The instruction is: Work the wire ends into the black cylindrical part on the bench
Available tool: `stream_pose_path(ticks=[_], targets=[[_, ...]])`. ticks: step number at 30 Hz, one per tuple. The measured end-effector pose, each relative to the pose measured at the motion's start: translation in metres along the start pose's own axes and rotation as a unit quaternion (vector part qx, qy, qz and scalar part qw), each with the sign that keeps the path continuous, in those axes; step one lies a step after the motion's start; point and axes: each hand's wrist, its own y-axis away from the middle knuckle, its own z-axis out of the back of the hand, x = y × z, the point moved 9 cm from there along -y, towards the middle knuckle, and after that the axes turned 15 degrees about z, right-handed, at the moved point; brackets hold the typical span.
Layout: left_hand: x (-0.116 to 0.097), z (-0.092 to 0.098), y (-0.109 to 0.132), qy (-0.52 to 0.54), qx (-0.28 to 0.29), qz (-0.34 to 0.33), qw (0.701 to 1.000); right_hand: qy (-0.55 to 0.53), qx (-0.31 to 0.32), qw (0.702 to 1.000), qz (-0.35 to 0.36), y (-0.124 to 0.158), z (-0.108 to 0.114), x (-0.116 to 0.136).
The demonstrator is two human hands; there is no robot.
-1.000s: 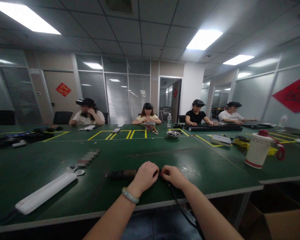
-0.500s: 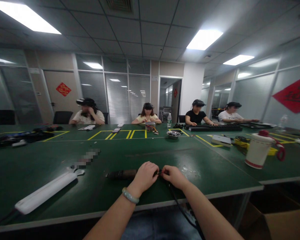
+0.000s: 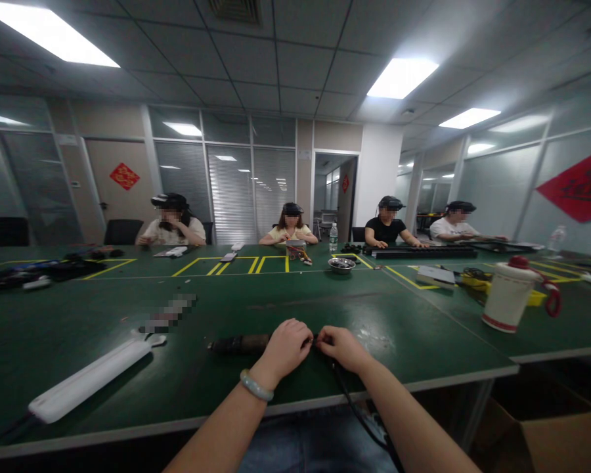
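A dark, cylindrical corded tool (image 3: 239, 344) lies on the green table in front of me, its narrower tip pointing left. My left hand (image 3: 289, 345) is closed over its right end and hides that part. Close beside it, my right hand (image 3: 342, 348) pinches the black cable (image 3: 345, 387) where it meets the tool. From there the cable drops over the table's front edge. The fingertips of both hands almost meet, and the small detail between them is too dark to make out.
A white power strip (image 3: 93, 381) lies at the left, with a pixelated item (image 3: 170, 313) beyond it. Farther off are a metal bowl (image 3: 341, 265), a white box (image 3: 436, 276) and a white jug (image 3: 509, 295). Several people sit across the table (image 3: 217, 299).
My hands and the tool keep nearly the same place, with only a slight shift of the fingers. Across the table, the person at the left has moved a hand a little.
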Motion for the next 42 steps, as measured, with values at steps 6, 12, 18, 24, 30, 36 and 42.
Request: stream_pose_path(ticks=[6,12,18,24,30,36,42], targets=[[-0.0004,-0.0011,-0.0003,0.0,0.009,-0.002,1.0,0.0,-0.002,1.0,0.004,-0.0003,0.0003,-0.0003],[0.0004,-0.0003,-0.0008,-0.019,0.027,0.02,0.999,0.008,0.003,1.0,0.001,-0.0004,-0.0002,-0.001],[0.0024,-0.0024,-0.0018,-0.02,0.037,0.032,0.999,-0.004,0.003,1.0,0.006,0.0001,-0.001,-0.0001],[0.0026,-0.0018,-0.0011,-0.008,0.032,0.024,0.999,-0.009,-0.002,1.0,0.002,-0.0008,-0.001,-0.0011],[0.0042,-0.0031,-0.0008,-0.014,0.032,0.026,0.999,-0.002,0.001,1.0,0.007,-0.0015,-0.0012,-0.0005],[0.0047,-0.005,-0.0006,-0.012,0.03,0.024,0.999,0.009,-0.003,1.0,-0.002,-0.0017,0.0,-0.001],[0.0053,-0.0055,-0.0012,-0.003,0.034,0.025,0.999,0.01,-0.005,1.0,0.002,-0.0025,-0.0004,-0.0029]])
